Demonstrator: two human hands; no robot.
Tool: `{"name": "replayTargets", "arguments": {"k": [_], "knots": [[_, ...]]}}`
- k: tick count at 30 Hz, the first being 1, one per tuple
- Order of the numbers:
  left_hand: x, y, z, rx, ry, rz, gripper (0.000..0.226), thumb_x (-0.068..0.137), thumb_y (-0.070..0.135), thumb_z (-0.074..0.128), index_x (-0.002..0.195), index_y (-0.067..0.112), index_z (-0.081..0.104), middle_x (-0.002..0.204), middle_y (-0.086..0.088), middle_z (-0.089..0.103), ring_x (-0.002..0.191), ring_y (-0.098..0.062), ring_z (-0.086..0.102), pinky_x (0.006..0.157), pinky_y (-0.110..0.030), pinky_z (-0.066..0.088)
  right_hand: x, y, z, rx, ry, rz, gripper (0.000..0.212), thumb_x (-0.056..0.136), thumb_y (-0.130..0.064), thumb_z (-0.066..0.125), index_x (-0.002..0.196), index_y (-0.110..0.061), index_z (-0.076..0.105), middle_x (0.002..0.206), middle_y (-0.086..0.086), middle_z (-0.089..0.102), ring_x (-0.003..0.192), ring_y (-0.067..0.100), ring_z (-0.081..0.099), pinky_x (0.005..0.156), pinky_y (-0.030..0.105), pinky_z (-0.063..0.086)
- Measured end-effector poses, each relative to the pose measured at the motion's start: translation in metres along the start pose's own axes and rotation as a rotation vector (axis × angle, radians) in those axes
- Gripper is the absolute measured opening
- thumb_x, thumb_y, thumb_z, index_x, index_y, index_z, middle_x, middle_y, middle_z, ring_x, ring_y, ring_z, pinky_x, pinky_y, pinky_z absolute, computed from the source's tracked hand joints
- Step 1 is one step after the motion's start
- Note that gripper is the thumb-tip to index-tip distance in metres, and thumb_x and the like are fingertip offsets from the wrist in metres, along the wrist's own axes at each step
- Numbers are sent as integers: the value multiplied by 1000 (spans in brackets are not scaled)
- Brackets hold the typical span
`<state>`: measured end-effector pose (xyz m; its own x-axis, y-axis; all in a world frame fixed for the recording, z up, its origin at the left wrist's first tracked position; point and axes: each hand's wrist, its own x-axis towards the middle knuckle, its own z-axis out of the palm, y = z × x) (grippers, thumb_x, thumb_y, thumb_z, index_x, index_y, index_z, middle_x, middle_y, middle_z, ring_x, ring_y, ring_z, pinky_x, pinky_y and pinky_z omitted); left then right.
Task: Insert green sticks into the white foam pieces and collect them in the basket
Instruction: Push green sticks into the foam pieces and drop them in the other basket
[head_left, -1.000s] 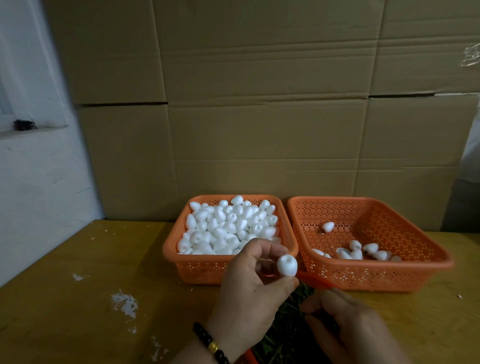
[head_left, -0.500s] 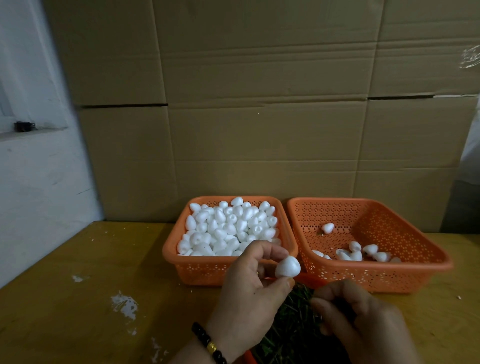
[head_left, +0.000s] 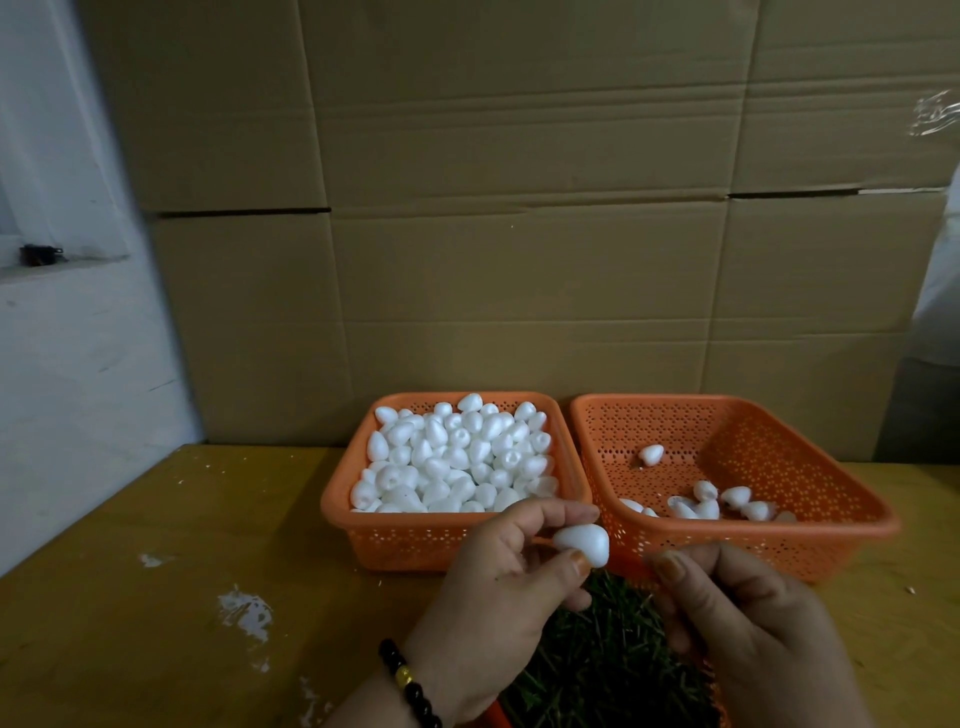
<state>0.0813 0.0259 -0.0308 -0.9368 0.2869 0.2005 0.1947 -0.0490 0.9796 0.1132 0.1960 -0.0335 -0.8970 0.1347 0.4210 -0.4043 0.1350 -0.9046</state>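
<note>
Both hands sit low in the middle of the frame. The left hand (head_left: 498, 587) pinches one white foam piece (head_left: 582, 541) between thumb and fingers. The right hand (head_left: 748, 623) has its fingers curled tight, but I cannot tell if it holds a stick. Green sticks (head_left: 597, 654) lie in a pile under the hands. Behind them, the left orange basket (head_left: 415, 540) is full of foam pieces. The right orange basket (head_left: 831, 525) holds only a few. Both baskets stand on the yellow table (head_left: 156, 597).
</note>
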Motion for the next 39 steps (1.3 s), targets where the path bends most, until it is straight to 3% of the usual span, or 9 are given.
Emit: {"name": "replayTargets", "arguments": {"k": [5,8,11,15,23,29,39], "knots": [[-1,2,2,-113,-39,-47,26,88,14,64,112,22,68,103,-2,66,86,-12,64,79,-31,55,0,-1,2,138,16,-17,29,72,-13,59,91,-26,76,75,12,72,65,18,69,54,20,52],[-1,4,3,-209,-29,-83,24,92,3,58,115,9,59,101,-10,63,79,-15,63,74,-31,55,0,2,3,126,39,-22,29,70,-11,61,90,-26,76,77,13,73,69,23,71,55,23,54],[0,7,4,-346,-44,-134,25,83,9,62,107,3,59,90,-10,65,74,-17,62,69,-32,56,0,6,1,133,63,-2,19,69,-10,62,81,-13,76,75,17,72,67,28,70,52,24,54],[1,8,4,-487,-74,-189,35,77,13,65,109,-1,59,89,-11,67,73,-19,63,68,-34,56,0,6,-1,60,89,-38,11,69,-12,65,77,-11,73,73,11,72,66,23,70,55,20,55],[1,8,5,-467,-54,-190,33,75,14,67,105,0,60,87,-10,69,71,-18,63,67,-33,57,-2,5,-2,-225,112,-190,8,67,-27,66,73,-29,71,82,-7,71,70,0,65,64,13,51],[0,6,8,-412,-48,-183,31,75,16,68,101,2,63,87,-9,68,72,-17,63,68,-31,57,-2,4,-2,-318,98,-227,17,68,-34,64,84,-36,68,75,-8,69,69,5,66,63,23,52],[-2,6,11,-381,-54,-177,33,73,17,69,102,3,63,84,-5,69,72,-15,63,69,-31,57,-2,7,-3,-313,77,-241,15,69,-33,65,82,-38,69,74,-12,70,70,3,67,63,22,52]]}}
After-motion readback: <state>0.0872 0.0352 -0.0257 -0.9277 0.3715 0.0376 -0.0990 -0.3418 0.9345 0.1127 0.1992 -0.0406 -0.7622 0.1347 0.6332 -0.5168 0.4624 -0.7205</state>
